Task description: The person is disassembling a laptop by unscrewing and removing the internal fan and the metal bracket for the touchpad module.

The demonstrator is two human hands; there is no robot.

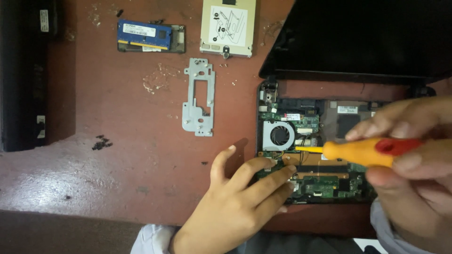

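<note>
My left hand (240, 197) lies spread on the opened laptop's circuit board (310, 181), stiff yet fragile; my right hand (414, 160) pinches the light screwdriver (358, 151) by its handle.

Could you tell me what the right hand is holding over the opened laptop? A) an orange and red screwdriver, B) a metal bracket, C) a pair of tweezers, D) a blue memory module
A: the right hand grips an orange and red screwdriver with its tip near the cooling fan, while the blue memory module and metal bracket lie on the table.
</note>
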